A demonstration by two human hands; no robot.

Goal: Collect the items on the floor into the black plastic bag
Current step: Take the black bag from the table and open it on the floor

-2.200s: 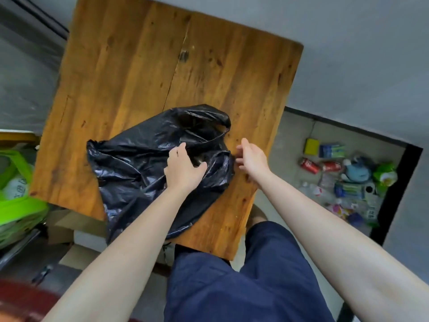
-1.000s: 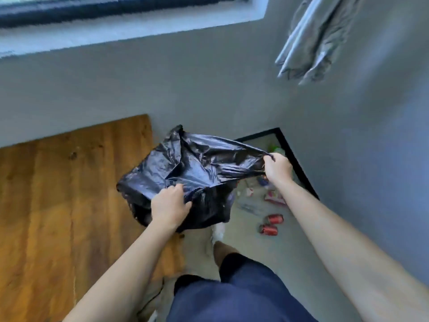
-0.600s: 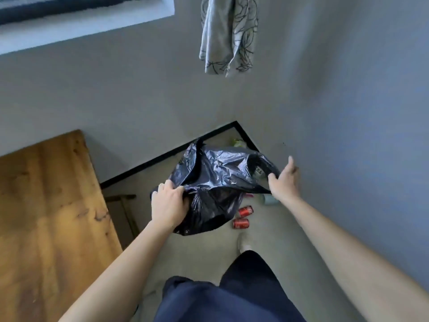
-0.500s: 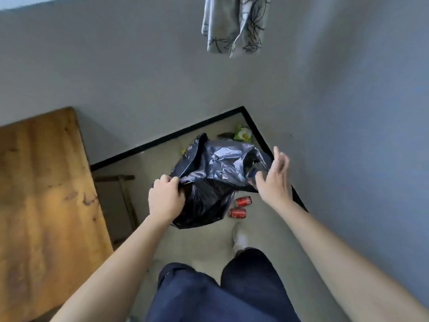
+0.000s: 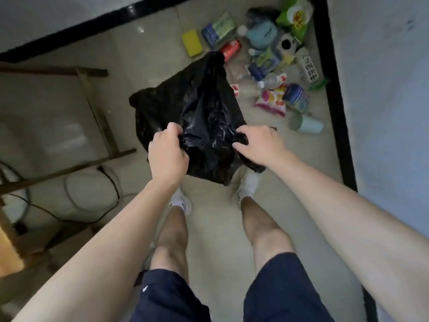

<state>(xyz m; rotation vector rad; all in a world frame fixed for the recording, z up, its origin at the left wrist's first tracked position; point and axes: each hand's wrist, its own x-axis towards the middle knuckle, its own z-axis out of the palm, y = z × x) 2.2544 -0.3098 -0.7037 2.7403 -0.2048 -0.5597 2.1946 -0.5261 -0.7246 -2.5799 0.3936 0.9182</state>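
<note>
You hold the black plastic bag (image 5: 199, 108) out in front of you, above your white-socked feet and just short of the pile on the floor (image 5: 216, 228). Your left hand (image 5: 168, 154) has its fingers curled tight on the near left edge of the film. Your right hand (image 5: 260, 145) pinches a bunched fold on the near right edge. The bag's long axis runs away from you, from your hands toward the pile. Its narrow far tip points at the red can (image 5: 230, 49). You cannot tell whether that tip touches the floor.

Beyond the bag the items lie packed into the corner: a yellow sponge (image 5: 191, 43), a blue plush toy (image 5: 262, 36), a green snack bag (image 5: 294, 15) and a pink packet (image 5: 270, 102). A pale cup (image 5: 306, 125) lies on its side nearest your right hand.
</note>
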